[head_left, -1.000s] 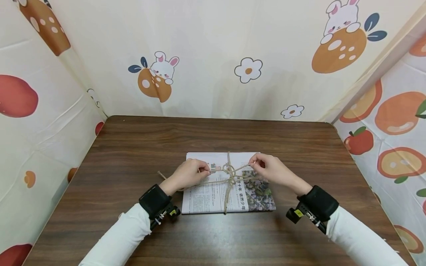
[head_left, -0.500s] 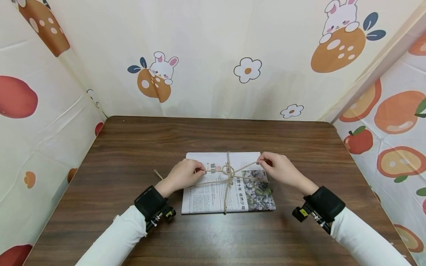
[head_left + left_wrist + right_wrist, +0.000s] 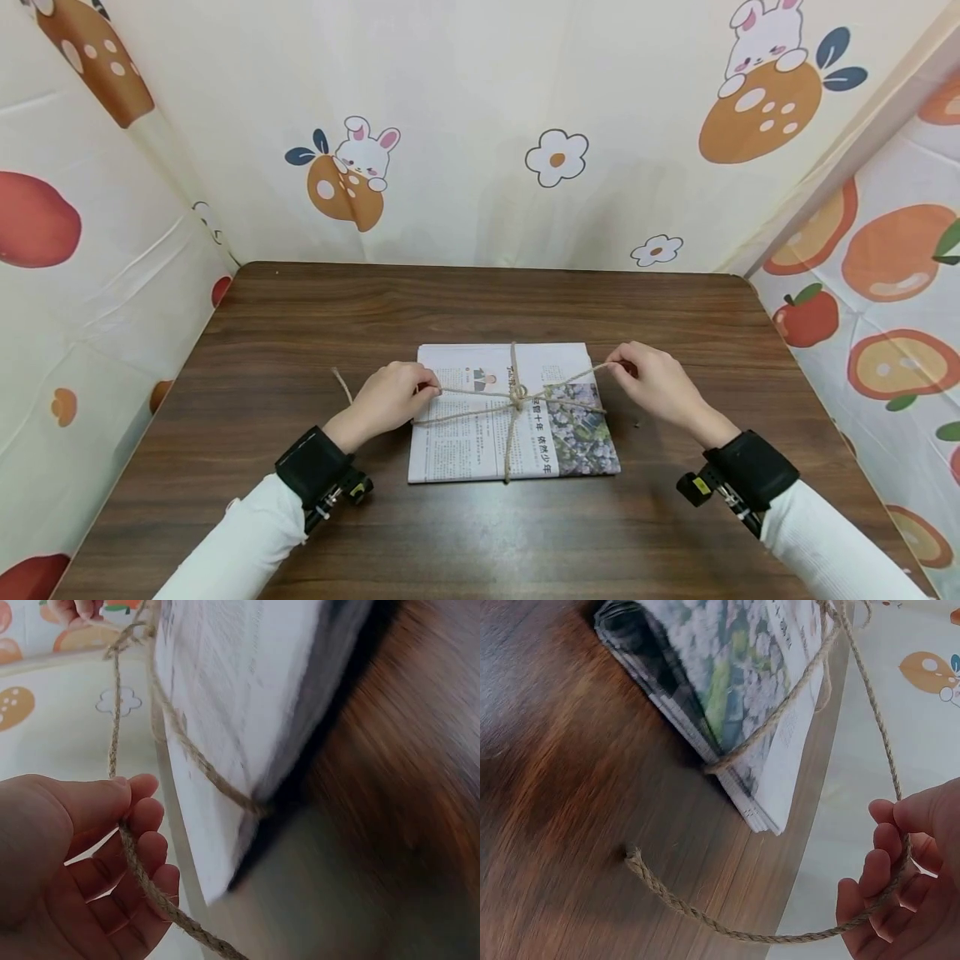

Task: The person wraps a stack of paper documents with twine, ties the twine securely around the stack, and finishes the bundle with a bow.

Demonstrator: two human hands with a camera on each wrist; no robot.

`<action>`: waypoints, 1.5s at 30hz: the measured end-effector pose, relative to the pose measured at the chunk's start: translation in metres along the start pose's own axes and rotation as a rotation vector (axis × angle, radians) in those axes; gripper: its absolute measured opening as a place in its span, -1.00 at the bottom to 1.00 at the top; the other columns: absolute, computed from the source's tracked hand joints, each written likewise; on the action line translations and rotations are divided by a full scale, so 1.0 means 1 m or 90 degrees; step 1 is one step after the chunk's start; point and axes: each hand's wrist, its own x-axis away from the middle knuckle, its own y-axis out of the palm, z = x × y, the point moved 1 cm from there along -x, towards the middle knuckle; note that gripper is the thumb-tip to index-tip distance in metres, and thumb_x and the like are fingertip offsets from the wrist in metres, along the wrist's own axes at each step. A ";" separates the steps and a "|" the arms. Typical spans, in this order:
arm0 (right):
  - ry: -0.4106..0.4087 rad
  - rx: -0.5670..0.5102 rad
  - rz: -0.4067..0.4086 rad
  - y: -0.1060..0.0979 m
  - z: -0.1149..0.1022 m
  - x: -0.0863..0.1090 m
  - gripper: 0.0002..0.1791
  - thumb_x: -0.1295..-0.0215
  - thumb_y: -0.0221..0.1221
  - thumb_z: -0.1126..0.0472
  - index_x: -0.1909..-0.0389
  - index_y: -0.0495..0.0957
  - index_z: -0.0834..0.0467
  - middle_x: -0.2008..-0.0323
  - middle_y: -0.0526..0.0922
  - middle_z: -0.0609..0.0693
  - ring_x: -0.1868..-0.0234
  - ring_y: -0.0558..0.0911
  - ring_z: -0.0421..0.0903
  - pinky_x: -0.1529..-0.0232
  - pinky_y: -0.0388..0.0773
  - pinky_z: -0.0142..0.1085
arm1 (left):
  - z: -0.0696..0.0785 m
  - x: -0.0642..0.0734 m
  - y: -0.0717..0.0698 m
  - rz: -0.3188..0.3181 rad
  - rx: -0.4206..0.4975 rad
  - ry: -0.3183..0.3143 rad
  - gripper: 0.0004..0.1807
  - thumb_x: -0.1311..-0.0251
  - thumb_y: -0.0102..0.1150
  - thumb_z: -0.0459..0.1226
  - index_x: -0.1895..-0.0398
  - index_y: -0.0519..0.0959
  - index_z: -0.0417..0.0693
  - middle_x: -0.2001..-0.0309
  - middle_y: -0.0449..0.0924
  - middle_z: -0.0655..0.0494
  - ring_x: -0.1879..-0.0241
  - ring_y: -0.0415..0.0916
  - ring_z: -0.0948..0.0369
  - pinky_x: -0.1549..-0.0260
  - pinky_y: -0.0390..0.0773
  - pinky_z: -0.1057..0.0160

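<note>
A flat stack of folded newspapers point(image 3: 465, 450) lies on the table, bound crosswise with twine point(image 3: 511, 442). Where the strands cross, a knot point(image 3: 517, 396) with a small loop sits near the middle of the stack. My left hand point(image 3: 393, 393) pinches one twine end between thumb and forefinger, left of the stack; its tail hangs past the palm in the left wrist view. Off the right edge, my right hand point(image 3: 656, 379) pinches the other end. Its loose tail point(image 3: 727, 930) curves down below the fingers in the right wrist view. Both strands run taut to the knot.
The brown wooden table point(image 3: 480, 542) spreads around the stack on every side. A cream curtain point(image 3: 465, 108) with rabbit prints stands behind its far edge. Fruit-printed sheets point(image 3: 817, 408) flank it left and right. Black wrist cameras point(image 3: 318, 475) sit on both forearms.
Both hands have drawn apart, left hand to the left and right hand to the right, each holding its twine end. The loop at the knot has shrunk. The newspapers stay in place.
</note>
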 end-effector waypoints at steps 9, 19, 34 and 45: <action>0.000 0.029 0.032 0.000 0.009 0.006 -0.89 -0.30 0.08 0.22 0.31 0.59 0.07 0.44 0.50 -0.12 0.54 0.32 -0.24 0.48 0.21 -0.34 | -0.011 0.009 -0.003 0.015 -0.020 0.017 -0.93 -0.14 0.19 -0.27 0.41 0.65 0.00 0.43 0.58 0.20 0.54 0.35 0.35 0.50 0.39 0.32; 0.049 0.051 0.007 0.000 0.024 0.013 -0.86 -0.32 0.05 0.19 0.28 0.58 0.09 0.41 0.60 -0.05 0.68 0.27 -0.22 0.61 0.14 -0.34 | -0.019 0.015 0.000 0.026 -0.045 0.022 -0.93 -0.13 0.20 -0.25 0.46 0.64 0.04 0.48 0.55 0.24 0.51 0.41 0.34 0.47 0.43 0.27; 0.124 0.060 -0.105 0.002 0.043 0.025 -0.82 -0.36 -0.02 0.15 0.25 0.56 0.06 0.59 0.49 -0.12 0.68 0.26 -0.18 0.62 0.10 -0.31 | -0.033 0.022 0.003 0.035 -0.061 0.014 -0.94 -0.12 0.21 -0.24 0.47 0.62 0.09 0.47 0.55 0.27 0.49 0.44 0.32 0.46 0.47 0.22; 0.153 0.074 -0.133 0.002 0.048 0.027 -0.80 -0.34 -0.05 0.15 0.25 0.55 0.05 0.61 0.44 -0.11 0.67 0.27 -0.16 0.64 0.11 -0.30 | -0.039 0.027 0.007 0.033 -0.047 0.011 -0.90 -0.12 0.21 -0.24 0.51 0.61 0.15 0.49 0.55 0.30 0.50 0.44 0.34 0.46 0.45 0.24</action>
